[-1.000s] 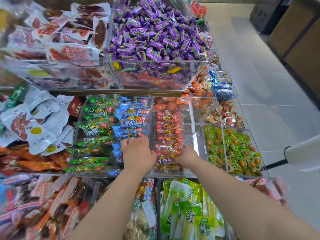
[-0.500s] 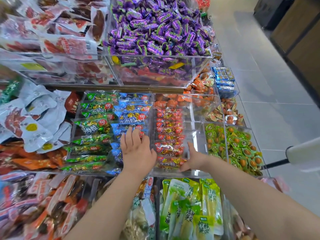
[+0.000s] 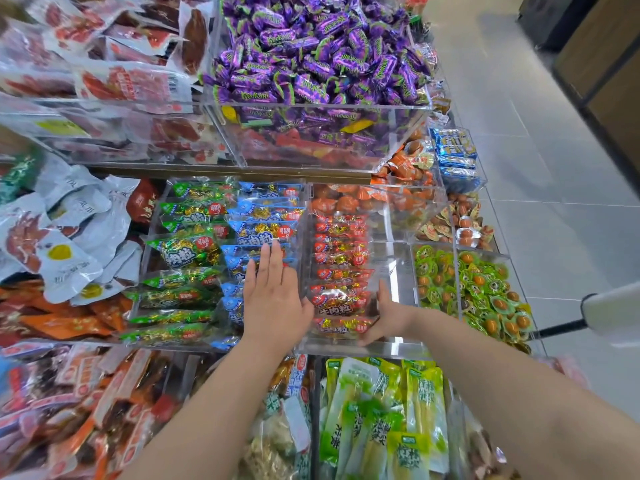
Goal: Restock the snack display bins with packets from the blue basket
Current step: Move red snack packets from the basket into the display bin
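A clear acrylic bin (image 3: pixel 363 349) holds rows of green packets (image 3: pixel 187 251), blue packets (image 3: pixel 263 233) and red packets (image 3: pixel 341 258). My left hand (image 3: pixel 273 296) lies flat on the blue row, fingers straight and pointing away from me. My right hand (image 3: pixel 386 317) is inside the bin against the right side of the red row. Its thumb points up and its fingers reach along the nearest red packet, partly hidden by it. The strip of the bin (image 3: pixel 394 268) to the right of the red row is bare. The blue basket is out of view.
A raised bin of purple candies (image 3: pixel 311 64) stands behind. Green-wrapped snacks (image 3: pixel 485 292) fill the bins to the right, and long green packets (image 3: pixel 381 410) lie just below my arms. A white roll on a dark handle (image 3: pixel 613 310) juts in over the tiled aisle at the right.
My left hand has slid farther along the blue packets and its fingers have flattened. My right hand has come off the top of the red packets and moved to their right side.
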`<state>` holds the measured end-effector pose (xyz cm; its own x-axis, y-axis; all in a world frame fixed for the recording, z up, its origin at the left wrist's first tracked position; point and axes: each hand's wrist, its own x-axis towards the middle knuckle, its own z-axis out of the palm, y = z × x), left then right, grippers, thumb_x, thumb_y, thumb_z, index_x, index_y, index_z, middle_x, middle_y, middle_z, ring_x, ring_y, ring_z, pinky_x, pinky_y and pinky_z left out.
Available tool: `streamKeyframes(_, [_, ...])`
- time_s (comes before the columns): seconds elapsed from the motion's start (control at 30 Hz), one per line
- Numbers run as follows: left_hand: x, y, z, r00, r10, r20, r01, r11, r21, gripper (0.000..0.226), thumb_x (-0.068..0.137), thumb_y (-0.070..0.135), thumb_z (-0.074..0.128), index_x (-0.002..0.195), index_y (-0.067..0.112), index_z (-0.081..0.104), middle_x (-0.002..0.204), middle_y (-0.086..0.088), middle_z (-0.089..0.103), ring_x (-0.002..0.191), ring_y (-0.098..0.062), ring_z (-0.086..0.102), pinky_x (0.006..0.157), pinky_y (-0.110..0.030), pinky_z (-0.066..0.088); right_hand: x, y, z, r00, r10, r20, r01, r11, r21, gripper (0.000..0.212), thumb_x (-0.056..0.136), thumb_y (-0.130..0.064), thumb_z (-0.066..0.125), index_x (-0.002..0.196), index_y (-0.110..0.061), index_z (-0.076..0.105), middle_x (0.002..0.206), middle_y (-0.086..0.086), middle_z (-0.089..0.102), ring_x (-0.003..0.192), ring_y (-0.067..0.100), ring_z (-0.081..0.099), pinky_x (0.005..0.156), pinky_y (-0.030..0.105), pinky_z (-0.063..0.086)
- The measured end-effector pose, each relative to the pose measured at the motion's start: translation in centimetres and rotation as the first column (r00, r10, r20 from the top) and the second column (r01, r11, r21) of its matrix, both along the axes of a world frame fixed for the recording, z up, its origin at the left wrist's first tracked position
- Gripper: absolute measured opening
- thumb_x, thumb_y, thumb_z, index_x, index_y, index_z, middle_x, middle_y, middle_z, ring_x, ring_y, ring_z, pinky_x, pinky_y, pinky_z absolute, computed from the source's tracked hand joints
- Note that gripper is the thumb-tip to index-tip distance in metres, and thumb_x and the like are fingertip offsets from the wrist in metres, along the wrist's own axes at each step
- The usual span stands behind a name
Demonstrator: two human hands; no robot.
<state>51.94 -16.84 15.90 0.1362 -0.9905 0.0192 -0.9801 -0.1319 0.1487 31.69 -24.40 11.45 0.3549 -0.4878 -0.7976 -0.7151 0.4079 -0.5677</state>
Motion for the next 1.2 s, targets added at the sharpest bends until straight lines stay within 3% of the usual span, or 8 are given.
streamKeyframes(0.2, [-0.2, 0.2, 0.0, 0.999, 0.018, -0.051, -0.021, 0.998, -0.064, 0.078, 0.074, 0.021, 0.073, 0.138, -0.009, 0.040, 0.151, -0.027, 0.030, 0.142, -0.040, 0.024, 0.116, -0.052, 0.015, 0.8, -1.8, 1.4, 0.839, -0.460, 0.289, 0.449, 0.887, 0.110, 0.107, 0.079, -0.052, 0.065, 0.148, -0.032, -0.015, 0.159, 0.000, 0.002, 0.144, 0.025, 0.012, 0.114, 0.045, 0.017])
streamKeyframes(0.27, [-0.1, 0.2, 0.1, 0.998, 0.015, -0.054, -0.018, 0.998, -0.063, 0.084, 0.074, 0.022, 0.073, 0.143, -0.007, 0.034, 0.152, -0.025, 0.030, 0.143, -0.038, 0.024, 0.116, -0.050, 0.013, 1.6, -2.7, 0.8, 0.794, -0.546, 0.266, 0.586, 0.805, -0.097, 0.081, 0.089, -0.058, 0.046, 0.151, -0.026, 0.007, 0.158, 0.001, 0.013, 0.143, 0.024, 0.017, 0.112, 0.044, 0.019])
streamKeyframes(0.37, [0.1, 0.1, 0.0, 0.999, 0.023, -0.048, -0.025, 0.999, -0.027, 0.085, 0.086, 0.033, 0.058, 0.152, 0.002, 0.013, 0.160, -0.015, 0.009, 0.149, -0.027, 0.002, 0.117, -0.039, -0.007, 3.5, -3.0, -0.6, 0.634, -0.717, 0.290, 0.741, 0.671, 0.037, 0.060, 0.094, -0.058, 0.033, 0.142, -0.023, 0.037, 0.144, 0.003, 0.043, 0.121, 0.020, 0.049, 0.098, 0.040, 0.041])
streamKeyframes(0.53, [-0.1, 0.1, 0.2, 0.999, 0.012, -0.036, -0.013, 1.000, -0.024, 0.084, 0.084, 0.032, 0.061, 0.150, 0.000, 0.021, 0.159, -0.018, 0.015, 0.148, -0.030, 0.009, 0.117, -0.041, -0.003, 5.4, -2.6, -2.0, 0.490, -0.803, 0.340, 0.789, 0.574, 0.220, 0.054, 0.090, -0.067, 0.032, 0.112, -0.028, 0.063, 0.091, -0.004, 0.074, 0.075, 0.014, 0.072, 0.055, 0.029, 0.055])
streamKeyframes(0.63, [-0.2, 0.1, 0.1, 1.000, 0.009, -0.018, -0.010, 0.998, -0.056, 0.083, 0.079, 0.029, 0.066, 0.147, -0.002, 0.029, 0.155, -0.020, 0.024, 0.146, -0.033, 0.018, 0.116, -0.043, 0.003, 4.0, -2.8, -1.4, 0.521, -0.809, 0.271, 0.795, 0.576, 0.189, 0.066, 0.089, -0.068, 0.029, 0.125, -0.019, 0.055, 0.094, 0.000, 0.072, 0.093, 0.016, 0.069, 0.072, 0.034, 0.057])
streamKeyframes(0.77, [-0.1, 0.0, 0.0, 1.000, 0.024, -0.002, -0.024, 1.000, -0.021, 0.083, 0.088, 0.038, 0.053, 0.152, 0.005, 0.013, 0.161, -0.014, 0.006, 0.149, -0.026, 0.001, 0.116, -0.037, -0.010, 1.0, -1.3, -0.2, 0.588, -0.789, 0.180, 0.799, 0.601, 0.025, 0.068, 0.095, -0.058, 0.028, 0.148, -0.016, 0.026, 0.151, 0.004, 0.032, 0.139, 0.025, 0.029, 0.114, 0.042, 0.021])
streamKeyframes(0.97, [-1.2, 0.1, 2.0, 0.998, 0.059, -0.010, -0.058, 0.996, 0.065, 0.083, 0.091, 0.043, 0.049, 0.153, 0.010, 0.005, 0.162, -0.012, 0.002, 0.149, -0.027, -0.005, 0.121, -0.044, 0.001, -4.0, 6.1, 3.8, 0.514, -0.721, 0.465, 0.844, 0.521, -0.125, 0.015, 0.093, -0.014, 0.055, 0.103, -0.010, 0.066, 0.086, 0.002, 0.071, 0.081, 0.014, 0.067, 0.073, 0.023, 0.050])
streamKeyframes(1.2, [-10.7, 2.4, 3.6, 0.935, -0.282, -0.214, 0.275, 0.959, -0.064, 0.046, 0.088, 0.022, 0.057, 0.133, 0.012, 0.055, 0.141, -0.012, 0.049, 0.134, -0.029, 0.039, 0.111, -0.042, 0.029, -11.4, 13.9, 6.0, 0.294, -0.822, 0.487, 0.955, 0.225, -0.196, 0.018, 0.089, -0.005, 0.055, 0.080, -0.016, 0.065, 0.065, -0.005, 0.064, 0.057, 0.006, 0.056, 0.054, 0.016, 0.046])
